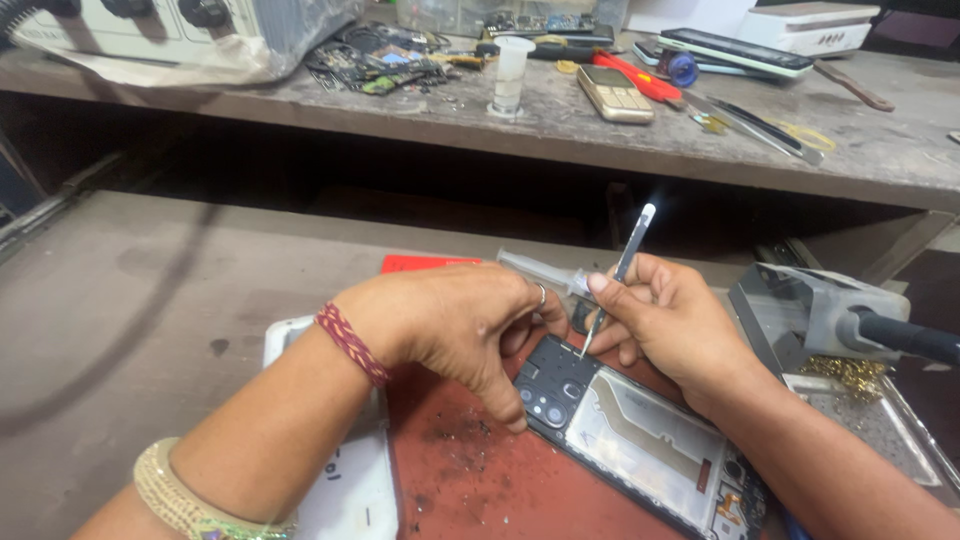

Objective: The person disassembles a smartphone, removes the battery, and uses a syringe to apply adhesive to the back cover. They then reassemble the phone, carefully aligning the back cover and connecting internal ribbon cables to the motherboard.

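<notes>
Phone (640, 440): opened, on red mat (470, 480), desk's near edge.
Left hand (450, 325): fingertips press phone.
Right hand (670, 320): pinches tweezers (615, 285).

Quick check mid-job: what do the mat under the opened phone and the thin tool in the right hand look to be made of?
The mat looks like matte red rubber or silicone: dull, no glare, dust and scorch-like specks clinging to it. The thin tool in the right hand looks like bare metal, probably steel: a slim silvery shaft with a bright glint at its top end, tip on the opened phone.
</notes>
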